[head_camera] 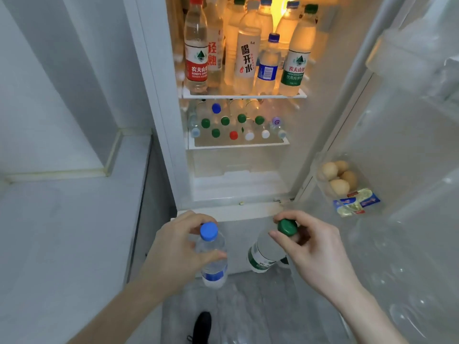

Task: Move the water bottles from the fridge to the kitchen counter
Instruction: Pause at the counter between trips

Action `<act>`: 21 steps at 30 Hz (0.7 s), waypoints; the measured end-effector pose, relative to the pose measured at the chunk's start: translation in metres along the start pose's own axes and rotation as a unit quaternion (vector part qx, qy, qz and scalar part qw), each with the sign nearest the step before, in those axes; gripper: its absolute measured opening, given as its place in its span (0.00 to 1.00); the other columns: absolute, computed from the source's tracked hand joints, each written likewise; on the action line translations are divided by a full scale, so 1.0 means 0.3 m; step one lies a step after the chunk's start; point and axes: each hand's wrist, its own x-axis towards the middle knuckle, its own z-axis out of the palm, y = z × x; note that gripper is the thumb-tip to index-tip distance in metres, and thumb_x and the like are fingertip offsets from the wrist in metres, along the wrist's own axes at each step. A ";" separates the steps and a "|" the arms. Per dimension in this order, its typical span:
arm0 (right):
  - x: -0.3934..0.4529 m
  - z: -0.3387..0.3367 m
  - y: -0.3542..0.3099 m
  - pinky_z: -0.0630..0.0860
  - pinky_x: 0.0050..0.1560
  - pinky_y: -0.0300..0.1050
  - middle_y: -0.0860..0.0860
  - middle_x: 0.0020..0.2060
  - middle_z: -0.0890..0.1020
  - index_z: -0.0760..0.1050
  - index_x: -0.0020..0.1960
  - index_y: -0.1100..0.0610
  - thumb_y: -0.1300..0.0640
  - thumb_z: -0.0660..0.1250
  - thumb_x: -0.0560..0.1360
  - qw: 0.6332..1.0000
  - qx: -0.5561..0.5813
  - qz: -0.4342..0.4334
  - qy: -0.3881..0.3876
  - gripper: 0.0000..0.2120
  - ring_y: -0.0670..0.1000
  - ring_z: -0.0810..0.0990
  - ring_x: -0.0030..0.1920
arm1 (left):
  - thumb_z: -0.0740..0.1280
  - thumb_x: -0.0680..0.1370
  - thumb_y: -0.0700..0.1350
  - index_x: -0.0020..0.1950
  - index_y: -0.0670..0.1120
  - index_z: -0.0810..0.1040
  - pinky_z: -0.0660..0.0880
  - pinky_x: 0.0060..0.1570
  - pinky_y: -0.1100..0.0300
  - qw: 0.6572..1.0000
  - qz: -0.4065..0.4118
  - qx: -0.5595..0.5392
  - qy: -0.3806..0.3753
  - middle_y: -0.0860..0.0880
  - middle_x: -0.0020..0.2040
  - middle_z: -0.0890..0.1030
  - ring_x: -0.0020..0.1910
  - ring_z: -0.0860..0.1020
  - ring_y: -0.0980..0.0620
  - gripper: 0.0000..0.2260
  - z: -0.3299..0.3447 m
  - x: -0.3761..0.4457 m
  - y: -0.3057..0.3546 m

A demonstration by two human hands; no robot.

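Blue-capped bottle (213, 254) gripped by left hand (177, 247), green-capped bottle (269, 247) pinched by right hand (315, 252)

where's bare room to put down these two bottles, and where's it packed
Bare room: the counter left of the fridge, bordered by the wall ledge behind and the fridge side on its right. Crowded: the upper shelf and the lower shelf, both packed with bottles. The left hand holds the blue-capped bottle, the right hand the green-capped bottle.
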 end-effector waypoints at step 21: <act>-0.287 0.246 -0.235 0.72 0.37 0.34 0.42 0.30 0.79 0.82 0.47 0.42 0.50 0.79 0.73 0.927 0.004 -0.157 -0.342 0.07 0.45 0.76 0.33 | 0.80 0.72 0.41 0.50 0.59 0.85 0.82 0.53 0.48 0.952 -0.202 -0.022 0.230 0.55 0.48 0.82 0.51 0.81 0.52 0.14 -0.065 -0.877 -0.008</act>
